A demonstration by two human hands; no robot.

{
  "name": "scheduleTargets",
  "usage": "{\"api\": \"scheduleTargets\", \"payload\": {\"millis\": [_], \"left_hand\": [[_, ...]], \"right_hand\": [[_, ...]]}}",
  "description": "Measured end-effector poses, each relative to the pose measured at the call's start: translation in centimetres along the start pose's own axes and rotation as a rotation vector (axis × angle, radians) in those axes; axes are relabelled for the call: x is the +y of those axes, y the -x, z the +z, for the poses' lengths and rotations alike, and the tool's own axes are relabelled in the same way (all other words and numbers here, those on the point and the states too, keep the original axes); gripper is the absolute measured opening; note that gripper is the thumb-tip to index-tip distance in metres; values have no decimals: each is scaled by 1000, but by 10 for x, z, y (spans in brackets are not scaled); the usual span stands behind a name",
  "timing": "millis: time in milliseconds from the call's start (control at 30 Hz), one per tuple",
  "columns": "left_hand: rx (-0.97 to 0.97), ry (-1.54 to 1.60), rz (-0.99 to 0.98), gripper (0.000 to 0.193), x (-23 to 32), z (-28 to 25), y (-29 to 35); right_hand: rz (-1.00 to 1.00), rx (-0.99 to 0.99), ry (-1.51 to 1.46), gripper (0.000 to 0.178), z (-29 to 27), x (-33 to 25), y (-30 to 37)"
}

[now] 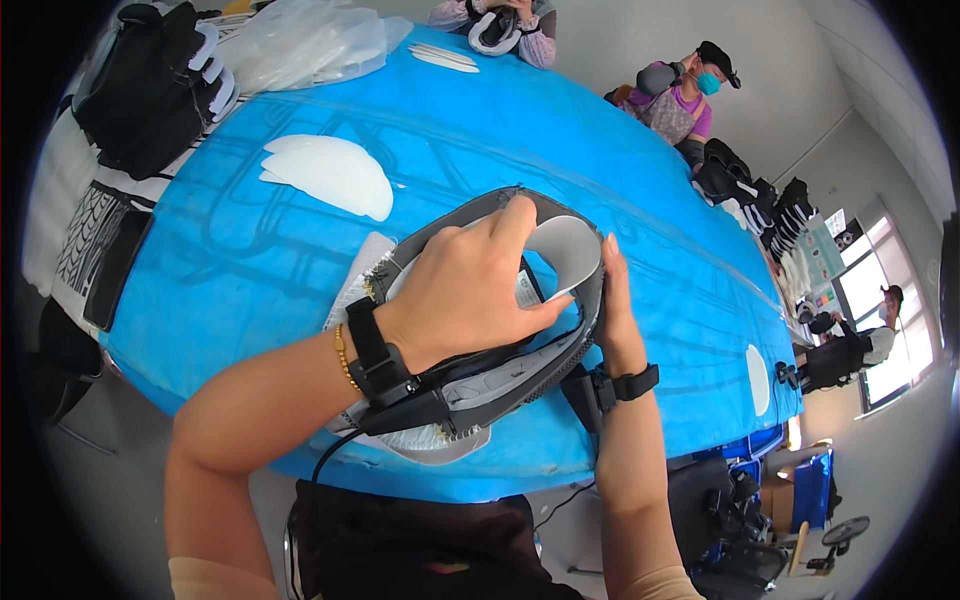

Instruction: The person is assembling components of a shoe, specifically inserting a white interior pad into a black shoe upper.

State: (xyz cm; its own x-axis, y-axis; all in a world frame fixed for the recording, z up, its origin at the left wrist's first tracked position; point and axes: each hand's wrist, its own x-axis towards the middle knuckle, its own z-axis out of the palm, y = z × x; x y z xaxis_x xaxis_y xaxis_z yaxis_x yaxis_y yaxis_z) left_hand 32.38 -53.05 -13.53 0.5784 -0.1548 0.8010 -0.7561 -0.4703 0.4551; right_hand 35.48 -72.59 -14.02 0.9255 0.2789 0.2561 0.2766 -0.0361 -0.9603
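Observation:
A dark grey shoe upper (470, 398) with pale stitched edging stands on the blue-covered table in front of me. Inside its opening a white, bendable sheet piece (572, 246) curves round against one end. My left hand (465, 280) reaches over the upper, its index finger and thumb closed on the white piece; its other fingers are partly hidden inside. Along the upper's right end lies my right hand (618, 300), fingers together and pressed to the outer wall, steadying it. Each wrist wears a black strap with a small device and cable.
Several flat white pieces (335, 175) lie fanned out at the left, and another stack (445, 57) lies farther back. A clear plastic bag (310, 45) and dark shoe parts (150, 90) crowd the far left. A lone white piece (757, 380) rests at the right edge. Co-workers sit beyond the table.

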Motion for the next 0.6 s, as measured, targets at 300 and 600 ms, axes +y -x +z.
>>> {"api": "scheduleTargets", "payload": {"millis": [300, 600], "left_hand": [[26, -10, 57, 54, 4, 3, 2], [113, -167, 264, 50, 23, -1, 4]], "right_hand": [[48, -50, -74, 81, 11, -10, 15], [-113, 102, -236, 93, 7, 17, 17]]}}
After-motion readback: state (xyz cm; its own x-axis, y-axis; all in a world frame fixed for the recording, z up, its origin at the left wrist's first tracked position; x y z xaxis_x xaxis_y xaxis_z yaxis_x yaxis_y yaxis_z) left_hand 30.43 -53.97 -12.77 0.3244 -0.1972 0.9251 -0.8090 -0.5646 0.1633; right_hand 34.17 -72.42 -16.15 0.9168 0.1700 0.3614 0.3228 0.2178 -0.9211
